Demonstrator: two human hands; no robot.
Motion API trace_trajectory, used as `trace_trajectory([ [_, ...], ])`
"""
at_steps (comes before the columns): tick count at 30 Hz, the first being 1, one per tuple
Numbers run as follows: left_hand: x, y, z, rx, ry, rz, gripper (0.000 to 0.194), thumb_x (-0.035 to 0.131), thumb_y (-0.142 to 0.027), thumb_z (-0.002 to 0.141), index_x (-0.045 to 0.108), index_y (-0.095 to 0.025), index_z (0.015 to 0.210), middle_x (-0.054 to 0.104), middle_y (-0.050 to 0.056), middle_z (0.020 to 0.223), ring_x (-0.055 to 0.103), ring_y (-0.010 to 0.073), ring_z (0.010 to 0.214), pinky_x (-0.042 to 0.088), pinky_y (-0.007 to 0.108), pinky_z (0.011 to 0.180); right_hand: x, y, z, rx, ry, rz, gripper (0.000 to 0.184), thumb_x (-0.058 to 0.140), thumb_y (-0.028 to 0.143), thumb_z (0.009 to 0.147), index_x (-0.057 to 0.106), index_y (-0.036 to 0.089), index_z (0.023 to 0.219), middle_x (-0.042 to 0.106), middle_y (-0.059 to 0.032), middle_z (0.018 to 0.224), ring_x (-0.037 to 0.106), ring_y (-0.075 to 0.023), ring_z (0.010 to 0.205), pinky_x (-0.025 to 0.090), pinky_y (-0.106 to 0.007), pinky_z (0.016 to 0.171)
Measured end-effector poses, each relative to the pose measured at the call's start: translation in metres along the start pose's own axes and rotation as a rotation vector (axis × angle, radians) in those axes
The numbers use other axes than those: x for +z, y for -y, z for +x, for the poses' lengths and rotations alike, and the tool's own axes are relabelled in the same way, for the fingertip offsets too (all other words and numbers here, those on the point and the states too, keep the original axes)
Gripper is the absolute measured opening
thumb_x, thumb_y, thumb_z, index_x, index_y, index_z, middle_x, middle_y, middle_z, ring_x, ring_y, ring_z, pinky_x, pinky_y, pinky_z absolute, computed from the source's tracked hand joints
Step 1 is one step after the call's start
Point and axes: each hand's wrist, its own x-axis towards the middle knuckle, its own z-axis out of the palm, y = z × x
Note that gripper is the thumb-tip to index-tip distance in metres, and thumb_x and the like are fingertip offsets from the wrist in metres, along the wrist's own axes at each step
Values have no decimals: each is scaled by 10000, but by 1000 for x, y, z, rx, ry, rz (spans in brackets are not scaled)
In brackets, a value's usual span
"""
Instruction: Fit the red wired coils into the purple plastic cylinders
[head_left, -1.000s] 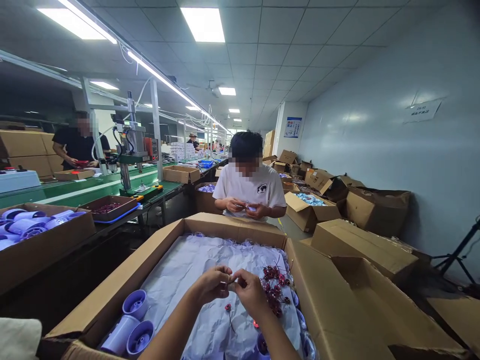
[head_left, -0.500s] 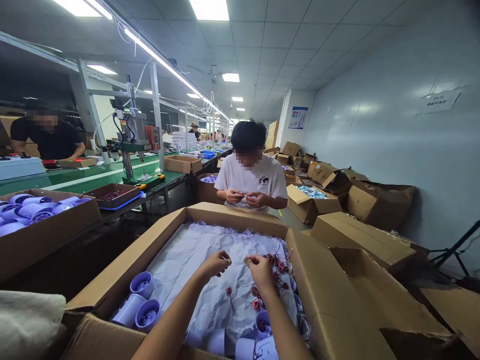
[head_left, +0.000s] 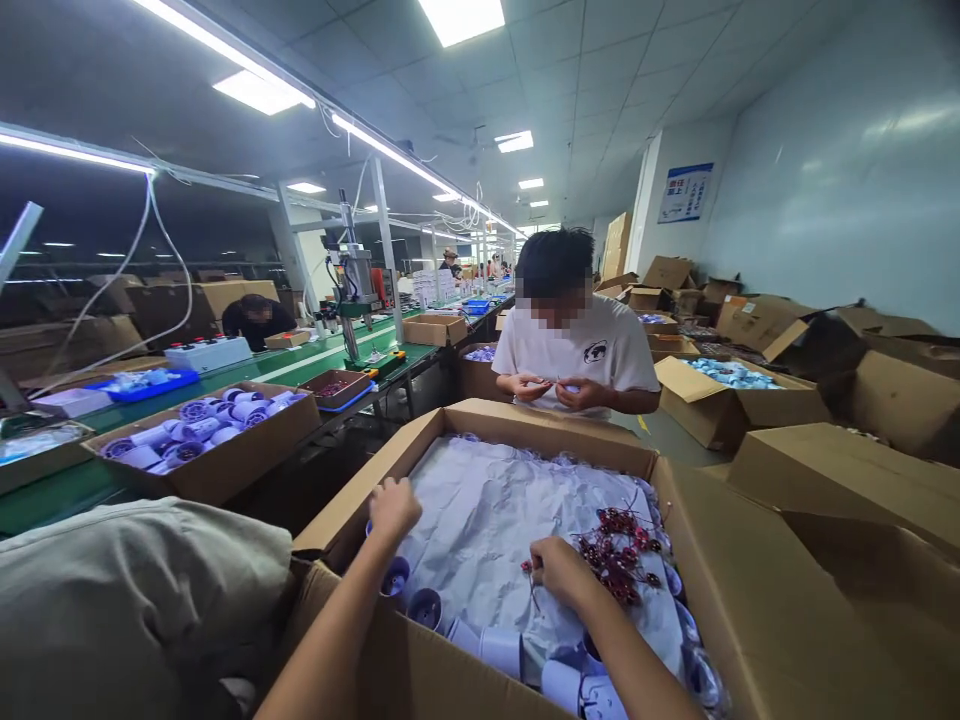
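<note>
My left hand point(head_left: 396, 508) is over the left side of the open carton, its fingers curled. Anything in its grip is hidden. A purple plastic cup point(head_left: 396, 577) sits just below its wrist, inside the carton wall. Lower and further right, my right hand point(head_left: 556, 565) has its fingers pinched at a small red part with a thin wire point(head_left: 527, 567), over the white paper sheet point(head_left: 480, 520). Beside that hand, on the paper, spreads a pile of similar dark red wired parts point(head_left: 619, 550). More purple cups point(head_left: 501, 652) line the carton's near edge.
The cardboard carton point(head_left: 547, 425) has raised walls. Across it a co-worker in a white T-shirt point(head_left: 574, 340) holds something small. To the left stand a box of purple cups point(head_left: 202, 430) and a press machine point(head_left: 352, 280). Open cartons point(head_left: 817, 480) crowd the right.
The view has turned left. My hands, close together before, are now apart: the left at the carton's left side, the right down at the lone red part.
</note>
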Motion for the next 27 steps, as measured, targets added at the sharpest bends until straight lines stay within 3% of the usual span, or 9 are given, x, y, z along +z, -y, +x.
trace_trajectory([
  [4,-14,26,-6,-88,88,176,317,554,-166,699,624,-94,1000,569,255,1179,479,409,1174,424,459,862,0,5,2,21,72,-102,202,618,-12,578,656,184,549,699,-29,638,588,-146,603,326,-227,543],
  [7,-12,28,-13,-85,140,250,339,569,-161,684,619,-115,1016,582,231,1154,574,375,1070,467,402,794,-5,13,3,64,53,-184,157,611,45,673,697,176,679,730,-87,799,633,-179,739,375,-240,620],
  [10,-11,21,-21,-58,113,286,370,481,-132,741,575,-115,1098,555,227,1158,606,349,1029,474,380,770,-11,20,2,118,-5,-250,197,552,58,746,709,158,810,717,-155,945,642,-219,868,398,-266,687],
  [14,-17,0,-27,1,44,260,409,438,-238,815,490,-152,1211,510,194,1201,578,342,1076,473,378,776,-13,22,1,148,-13,-272,165,573,129,760,716,178,825,730,-125,919,654,-205,845,398,-254,649],
  [18,-14,-32,-26,155,32,104,418,507,-292,781,521,-181,1183,547,147,1172,598,296,1030,452,329,774,-5,19,1,119,24,-269,107,645,206,723,729,219,788,741,-66,872,653,-185,833,399,-238,637],
  [23,6,-75,-15,278,85,-80,434,577,-303,730,559,-177,1145,588,126,1155,601,259,996,432,287,755,5,17,2,128,23,-319,131,637,109,686,729,170,757,722,-127,918,645,-235,873,416,-275,674],
  [27,26,-101,-6,343,125,-183,455,625,-284,683,583,-166,1121,616,115,1136,603,245,986,432,266,744,8,16,2,126,-7,-326,235,610,71,672,718,176,852,704,-124,939,630,-241,890,429,-285,697],
])
